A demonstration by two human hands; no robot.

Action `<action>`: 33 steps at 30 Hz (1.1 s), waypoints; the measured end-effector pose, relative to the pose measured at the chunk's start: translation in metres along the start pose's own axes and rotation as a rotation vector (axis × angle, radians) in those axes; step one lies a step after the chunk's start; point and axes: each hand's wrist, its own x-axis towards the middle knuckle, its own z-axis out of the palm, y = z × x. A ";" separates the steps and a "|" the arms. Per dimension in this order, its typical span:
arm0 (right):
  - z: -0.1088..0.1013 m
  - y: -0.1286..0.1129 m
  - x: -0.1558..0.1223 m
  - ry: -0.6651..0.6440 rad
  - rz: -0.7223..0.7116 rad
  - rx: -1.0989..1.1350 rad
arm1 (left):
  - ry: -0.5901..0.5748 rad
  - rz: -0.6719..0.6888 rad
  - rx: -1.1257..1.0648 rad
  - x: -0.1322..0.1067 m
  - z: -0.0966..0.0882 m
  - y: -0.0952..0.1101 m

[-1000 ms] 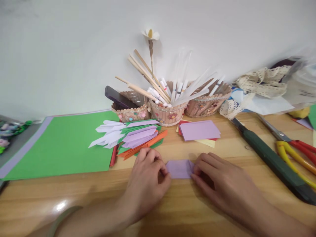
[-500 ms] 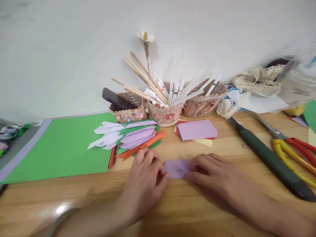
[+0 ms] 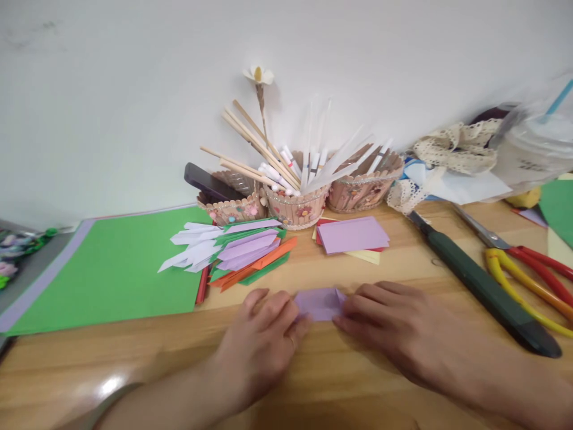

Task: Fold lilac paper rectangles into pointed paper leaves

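Observation:
A small purple paper [image 3: 319,303] lies flat on the wooden table between my hands, with a crease or folded flap showing near its right end. At its left end, the thumb and fingers of my left hand [image 3: 268,334] are closed on the edge. My right hand [image 3: 385,322] pinches the opposite end, its fingertips covering that corner. Behind the hands, folded paper strips [image 3: 248,251] in white, green, purple and orange lie in a pile. A stack of rectangular paper pieces [image 3: 353,235], purple on top, rests behind the right hand.
Decorated baskets [image 3: 298,209] with sticks, pens and a paper flower stand against the wall. Green sheets [image 3: 116,269] lie at left. A dark green-handled tool [image 3: 483,280] and red-and-yellow scissors [image 3: 505,254] lie at right, near lace [image 3: 456,146] and a plastic cup [image 3: 537,149].
My left hand has turned slightly and its fingers now lie over the paper's left end. The flap at the right end shows more. The camera view has shifted a little.

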 end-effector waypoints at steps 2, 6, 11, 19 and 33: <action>-0.002 0.003 -0.001 -0.023 0.003 0.016 | -0.040 0.100 0.029 -0.003 -0.006 -0.002; -0.006 0.010 -0.002 -0.102 0.009 0.071 | -0.107 0.181 0.046 -0.002 -0.017 -0.007; -0.009 0.016 -0.003 -0.166 -0.006 0.125 | -0.208 0.258 0.019 -0.002 -0.022 -0.016; -0.014 0.029 -0.009 -0.151 0.018 0.226 | -0.274 0.311 0.043 -0.004 -0.024 -0.019; -0.002 -0.035 0.006 -0.098 -0.120 0.468 | -0.198 0.008 0.005 0.012 -0.014 -0.016</action>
